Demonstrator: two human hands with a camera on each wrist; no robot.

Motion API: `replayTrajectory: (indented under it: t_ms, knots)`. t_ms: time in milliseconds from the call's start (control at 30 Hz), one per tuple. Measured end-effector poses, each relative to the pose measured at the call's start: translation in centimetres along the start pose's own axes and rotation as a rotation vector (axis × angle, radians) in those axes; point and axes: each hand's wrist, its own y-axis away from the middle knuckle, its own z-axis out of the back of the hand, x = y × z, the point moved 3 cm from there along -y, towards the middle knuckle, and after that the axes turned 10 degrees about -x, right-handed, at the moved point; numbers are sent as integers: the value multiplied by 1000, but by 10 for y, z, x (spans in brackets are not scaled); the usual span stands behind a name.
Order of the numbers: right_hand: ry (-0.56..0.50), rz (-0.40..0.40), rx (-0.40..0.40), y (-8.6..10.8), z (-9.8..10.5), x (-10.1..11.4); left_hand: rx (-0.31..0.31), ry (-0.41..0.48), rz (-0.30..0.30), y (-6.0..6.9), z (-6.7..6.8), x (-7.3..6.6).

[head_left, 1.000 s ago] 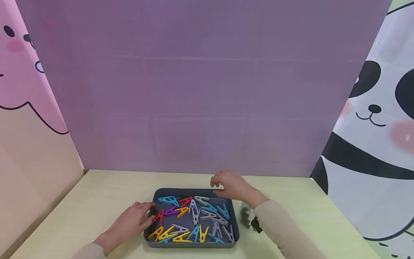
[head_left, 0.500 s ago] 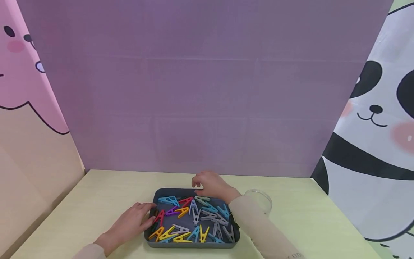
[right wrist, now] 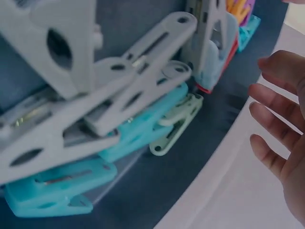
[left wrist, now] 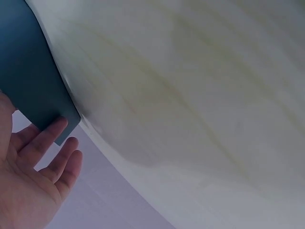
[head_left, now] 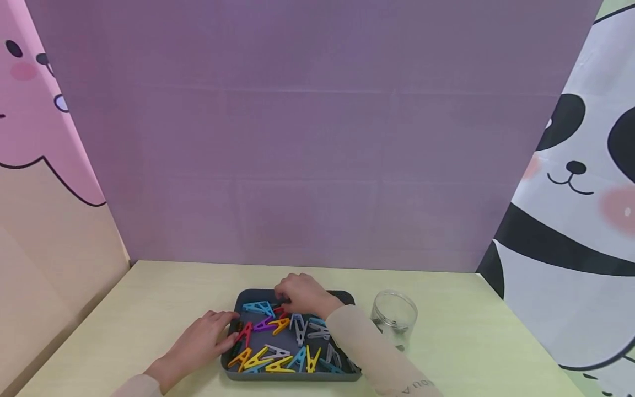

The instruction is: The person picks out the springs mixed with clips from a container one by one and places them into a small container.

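A shallow dark grey tray [head_left: 297,377] holds several plastic clothespins, among them a yellow clothespin [head_left: 280,364], a light blue clothespin [head_left: 258,309] and a purple clothespin [head_left: 263,323]. At its left rim my left hand [head_left: 200,337] grips the tray, fingers against the outer wall [left wrist: 40,81]. Over the back of the tray is my right hand [head_left: 303,296], fingers loosely bent above a red clothespin partly hidden beneath. Those fingers [right wrist: 276,119] hold nothing in the right wrist view, beside a pale green clothespin [right wrist: 174,129]. The right sleeve covers the tray's right side.
A clear round jar [head_left: 395,314] stands right of the tray, some small dark things showing low in it. A purple backdrop [head_left: 317,138] rises behind the pale table [head_left: 163,298], with a wall at the left and a panda-printed panel [head_left: 570,220] at the right.
My right hand has moved left and down over the tray's back edge. The forearm that covered the jar now leaves it in view. The left hand stays put.
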Motion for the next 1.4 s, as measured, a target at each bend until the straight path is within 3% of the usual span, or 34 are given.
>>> replayTrajectory:
  t_ms: [300, 467, 867, 1400]
  knots:
    - [151, 71, -10, -4, -16, 7, 8, 0, -5, 0, 0, 0]
    - [163, 85, -17, -4, -22, 9, 7, 7, -1, 0, 0, 0]
    - [75, 66, -27, 1, -24, 4, -7, 9, -9, 1, 1, -1]
    - [-39, 18, 10, 1, -22, 2, 31, 24, 32, 1, 1, -1]
